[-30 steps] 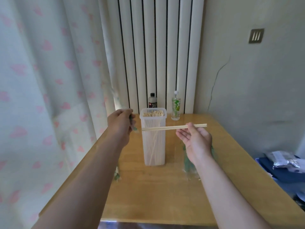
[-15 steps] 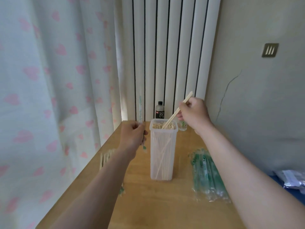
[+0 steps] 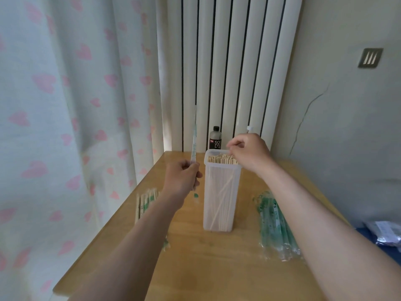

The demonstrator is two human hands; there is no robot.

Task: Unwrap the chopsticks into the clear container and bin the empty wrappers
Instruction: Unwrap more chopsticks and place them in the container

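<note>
Above the near left corner of a wooden table point(image 3: 217, 268), the left hand point(image 3: 184, 179) is closed in a loose fist around the lower end of a wrapper point(image 3: 193, 140). The wrapper is a thin clear sleeve with green print too small to read. It stands nearly upright out of the fist and looks flat and empty.

Just to its right, the right hand point(image 3: 249, 152) hovers over the open mouth of a tall clear container point(image 3: 217, 213). Its fingers are curled, with the fingertips drawn together right at the tops of the chopsticks point(image 3: 219, 159). Whether they pinch one cannot be told.

The container stands upright near the middle of the table, packed with pale wooden chopsticks. One leans slantwise inside the front wall.

Behind the container, against the wall, stands a dark bottle point(image 3: 215, 140) with a black cap; its label reads "SODA" in white. A second bottle point(image 3: 249, 128) shows only its white cap above the right hand.

A bundle of wrapped chopsticks point(image 3: 147, 200) lies at the table's left edge. A heap of clear, green-printed wrappers point(image 3: 275, 224) lies to the right of the container. A white ribbed radiator point(image 3: 227, 61) stands behind the table, and a curtain point(image 3: 54, 105) with pink hearts hangs on the left.
</note>
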